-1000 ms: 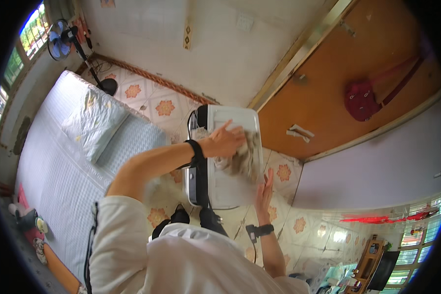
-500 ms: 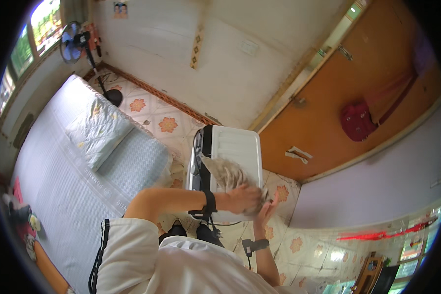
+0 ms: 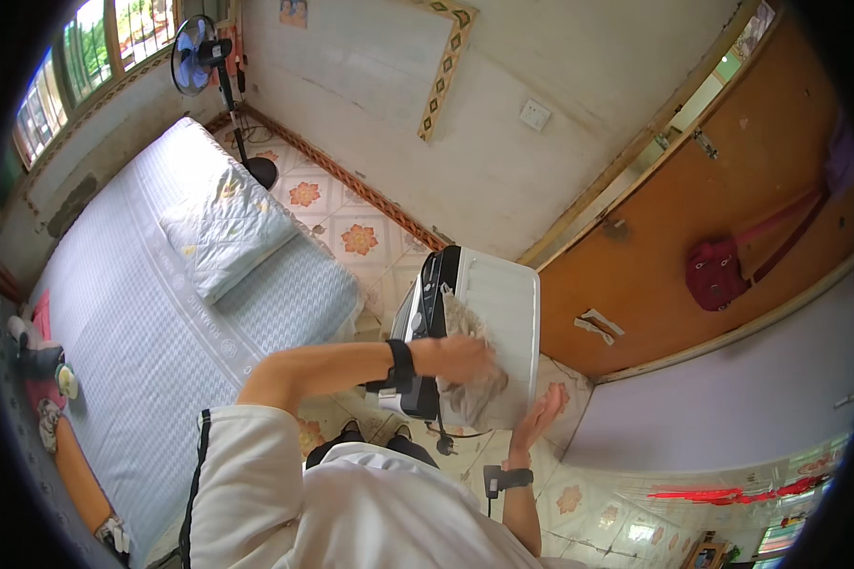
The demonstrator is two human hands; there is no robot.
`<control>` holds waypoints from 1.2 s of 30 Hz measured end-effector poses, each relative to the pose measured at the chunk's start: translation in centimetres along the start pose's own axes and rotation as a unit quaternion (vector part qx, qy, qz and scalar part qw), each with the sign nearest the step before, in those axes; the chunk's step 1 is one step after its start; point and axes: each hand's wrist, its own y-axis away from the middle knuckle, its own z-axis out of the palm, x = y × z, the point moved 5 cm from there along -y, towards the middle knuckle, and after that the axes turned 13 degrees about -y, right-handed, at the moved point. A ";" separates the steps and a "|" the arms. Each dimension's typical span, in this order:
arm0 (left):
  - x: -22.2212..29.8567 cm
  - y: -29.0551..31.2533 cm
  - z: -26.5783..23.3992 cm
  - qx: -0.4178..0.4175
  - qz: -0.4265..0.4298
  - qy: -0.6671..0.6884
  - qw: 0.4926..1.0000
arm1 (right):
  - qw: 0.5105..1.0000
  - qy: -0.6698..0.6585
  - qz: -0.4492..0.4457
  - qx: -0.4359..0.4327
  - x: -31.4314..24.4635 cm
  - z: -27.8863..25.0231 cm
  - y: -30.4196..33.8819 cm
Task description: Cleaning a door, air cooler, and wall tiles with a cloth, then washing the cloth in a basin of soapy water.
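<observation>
A white box-shaped appliance [image 3: 512, 308] with a black strip of knobs along its left side stands on the floor in front of me. A crumpled grey-beige cloth [image 3: 476, 406] lies bunched over its top. My left hand [image 3: 465, 360], slightly blurred, reaches across from the left and grips this cloth, pressing it on the appliance's top. Beside the near right edge of the appliance my right hand [image 3: 541, 415] is open, its fingers stretched out and nothing in it. A black cord with a plug [image 3: 445, 444] hangs at the appliance's near side.
To the left is a bed [image 3: 152, 351] with a quilted pillow [image 3: 223, 232]. A standing fan [image 3: 195, 57] is in the far left corner. On the right, a red bag [image 3: 716, 273] hangs against an orange-brown door [image 3: 626, 228]. Flower-patterned tiles [image 3: 361, 239] cover the floor.
My left hand has brought the cloth down flatter onto the appliance's top. The right hand has come apart from the cloth, toward the right. The whole view has shifted somewhat.
</observation>
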 end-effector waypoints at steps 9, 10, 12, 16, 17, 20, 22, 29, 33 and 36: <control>-13.5 11.2 -7.8 0.469 -0.379 0.662 0.445 | 0.993 0.052 0.001 -0.110 -6.5 4.3 -3.7; -14.2 13.5 -7.4 0.516 -0.355 0.666 0.405 | 0.989 0.027 -0.016 -0.141 -7.9 5.8 -4.5; -11.8 16.4 -8.9 0.518 -0.369 0.657 0.404 | 0.977 0.020 -0.048 -0.205 -8.3 8.6 -4.9; -6.4 20.6 0.2 0.507 -0.413 0.679 0.335 | 0.939 0.080 -0.090 -0.321 -8.8 14.0 -3.9; -4.6 20.9 2.9 0.500 -0.426 0.679 0.328 | 0.924 0.115 -0.066 -0.358 -7.6 14.7 -3.4; 0.8 18.9 6.9 0.401 -0.535 0.652 0.357 | 0.894 0.182 -0.062 -0.404 -5.9 15.5 -1.1; 3.3 16.4 8.6 0.304 -0.573 0.610 0.456 | 0.878 0.215 -0.107 -0.414 -6.6 15.9 -0.1; -6.9 13.8 8.8 0.359 -0.500 0.629 0.475 | 0.850 0.273 -0.122 -0.433 -6.8 16.8 0.3; -10.2 13.6 10.3 0.352 -0.519 0.593 0.504 | 0.850 0.278 -0.100 -0.436 -7.3 17.0 0.0; -6.4 15.3 10.6 0.338 -0.519 0.510 0.597 | 0.851 0.279 -0.089 -0.436 -6.9 17.0 -0.2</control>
